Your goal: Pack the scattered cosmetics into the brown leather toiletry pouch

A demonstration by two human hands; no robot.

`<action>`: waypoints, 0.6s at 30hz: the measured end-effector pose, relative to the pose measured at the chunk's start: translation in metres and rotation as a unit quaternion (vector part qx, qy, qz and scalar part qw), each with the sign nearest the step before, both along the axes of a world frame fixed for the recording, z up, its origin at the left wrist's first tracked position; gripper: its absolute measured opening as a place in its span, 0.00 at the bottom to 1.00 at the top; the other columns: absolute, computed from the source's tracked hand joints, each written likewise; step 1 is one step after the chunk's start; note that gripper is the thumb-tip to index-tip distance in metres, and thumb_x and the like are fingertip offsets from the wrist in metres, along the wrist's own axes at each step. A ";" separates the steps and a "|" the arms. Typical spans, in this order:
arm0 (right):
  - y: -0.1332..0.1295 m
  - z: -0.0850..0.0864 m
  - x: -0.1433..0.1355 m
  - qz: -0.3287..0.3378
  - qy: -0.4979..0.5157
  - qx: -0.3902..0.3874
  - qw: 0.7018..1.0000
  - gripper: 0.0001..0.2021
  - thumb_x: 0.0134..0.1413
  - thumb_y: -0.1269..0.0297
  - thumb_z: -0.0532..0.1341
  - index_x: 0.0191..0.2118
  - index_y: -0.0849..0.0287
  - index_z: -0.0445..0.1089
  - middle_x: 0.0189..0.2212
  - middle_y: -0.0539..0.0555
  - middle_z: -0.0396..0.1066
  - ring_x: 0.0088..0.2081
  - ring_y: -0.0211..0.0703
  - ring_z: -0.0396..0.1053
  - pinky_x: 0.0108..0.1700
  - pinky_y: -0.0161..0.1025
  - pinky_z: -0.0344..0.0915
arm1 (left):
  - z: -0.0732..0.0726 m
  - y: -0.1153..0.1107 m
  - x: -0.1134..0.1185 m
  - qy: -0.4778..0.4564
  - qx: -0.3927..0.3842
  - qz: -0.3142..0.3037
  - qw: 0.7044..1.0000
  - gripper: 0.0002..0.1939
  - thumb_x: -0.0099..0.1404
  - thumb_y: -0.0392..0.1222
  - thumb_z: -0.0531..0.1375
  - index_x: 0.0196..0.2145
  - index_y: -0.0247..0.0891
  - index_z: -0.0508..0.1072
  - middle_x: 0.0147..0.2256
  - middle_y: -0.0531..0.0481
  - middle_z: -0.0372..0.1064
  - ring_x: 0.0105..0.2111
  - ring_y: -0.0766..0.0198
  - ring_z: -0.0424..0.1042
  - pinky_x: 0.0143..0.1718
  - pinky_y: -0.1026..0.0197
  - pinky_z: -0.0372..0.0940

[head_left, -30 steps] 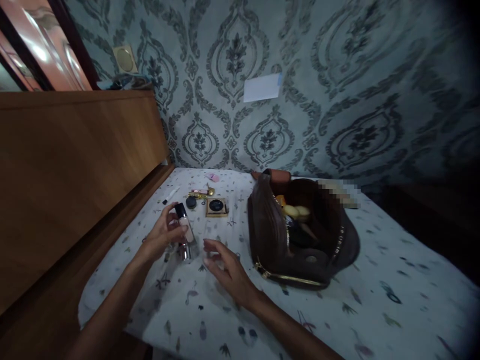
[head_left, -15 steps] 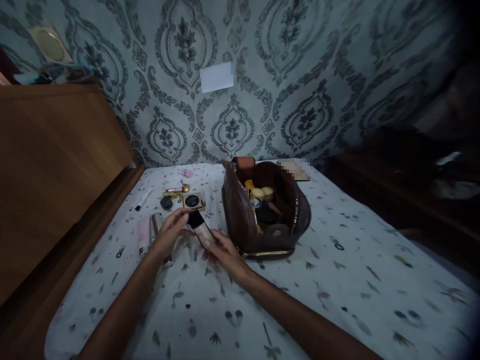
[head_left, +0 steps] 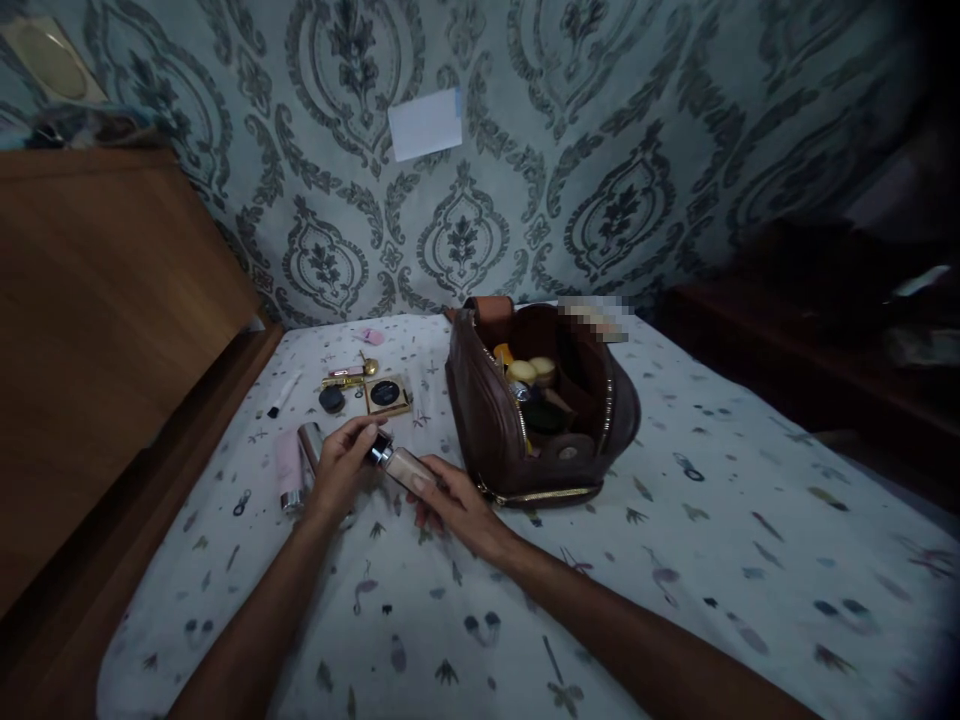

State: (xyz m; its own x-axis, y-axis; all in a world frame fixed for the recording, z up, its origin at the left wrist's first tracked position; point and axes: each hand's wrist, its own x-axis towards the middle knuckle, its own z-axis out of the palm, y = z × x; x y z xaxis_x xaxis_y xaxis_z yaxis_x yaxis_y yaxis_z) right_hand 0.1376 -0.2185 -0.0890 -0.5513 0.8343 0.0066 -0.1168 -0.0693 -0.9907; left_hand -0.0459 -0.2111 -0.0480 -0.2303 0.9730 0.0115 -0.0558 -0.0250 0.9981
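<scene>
Above a white patterned sheet (head_left: 420, 610), left hand (head_left: 340, 468) pinching a black cap (head_left: 379, 445), right hand (head_left: 459, 508) gripping its clear bottle (head_left: 405, 468), open brown bag (head_left: 484, 425) standing just beside

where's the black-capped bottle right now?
Head view, left of and below centre: the black-capped bottle is between both hands, left hand at its cap, right hand on its body, left of the open brown bag.

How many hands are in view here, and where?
2: the left hand at the black cap of a bottle, the right hand gripping the bottle itself; some fingers are partly hidden.
</scene>
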 end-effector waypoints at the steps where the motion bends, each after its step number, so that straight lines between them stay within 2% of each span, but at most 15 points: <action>1: 0.000 0.000 0.000 0.003 -0.002 0.001 1.000 0.26 0.56 0.39 0.59 0.47 0.57 0.67 0.30 0.49 0.70 0.23 0.34 0.67 0.21 0.30 0.57 | 0.000 0.000 -0.002 -0.005 0.004 0.016 1.000 0.24 0.54 0.58 0.68 0.39 0.35 0.78 0.29 0.51 0.71 0.26 0.68 0.67 0.23 0.69 0.62; 5: 0.000 0.001 -0.001 0.011 0.007 -0.008 1.000 0.26 0.57 0.39 0.59 0.48 0.57 0.67 0.30 0.49 0.70 0.24 0.35 0.68 0.21 0.31 0.58 | 0.000 -0.001 -0.008 -0.022 0.005 0.050 0.998 0.24 0.54 0.60 0.67 0.37 0.36 0.77 0.28 0.52 0.69 0.26 0.68 0.66 0.22 0.70 0.62; 11: 0.000 0.000 -0.001 0.012 0.006 -0.005 1.000 0.28 0.56 0.38 0.59 0.50 0.59 0.67 0.31 0.50 0.71 0.24 0.36 0.68 0.22 0.31 0.58 | 0.001 -0.005 -0.005 -0.058 -0.008 0.025 0.998 0.25 0.52 0.59 0.69 0.37 0.35 0.78 0.29 0.52 0.69 0.27 0.68 0.66 0.22 0.69 0.64; 18: -0.003 0.006 0.001 0.013 0.009 -0.020 1.000 0.29 0.53 0.36 0.60 0.46 0.59 0.67 0.29 0.50 0.70 0.22 0.35 0.67 0.21 0.31 0.54 | 0.000 -0.006 -0.006 -0.184 -0.038 0.006 0.982 0.17 0.57 0.49 0.68 0.37 0.33 0.78 0.31 0.46 0.73 0.28 0.68 0.69 0.22 0.70 0.64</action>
State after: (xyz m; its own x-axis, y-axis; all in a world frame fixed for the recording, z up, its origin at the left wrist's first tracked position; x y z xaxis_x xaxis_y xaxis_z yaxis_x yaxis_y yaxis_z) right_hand 0.1382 -0.2214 -0.0835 -0.5724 0.8198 -0.0167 -0.1324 -0.1124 -0.9848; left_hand -0.0522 -0.2176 -0.0480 -0.2175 0.9649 -0.1471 -0.4138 0.0453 0.9092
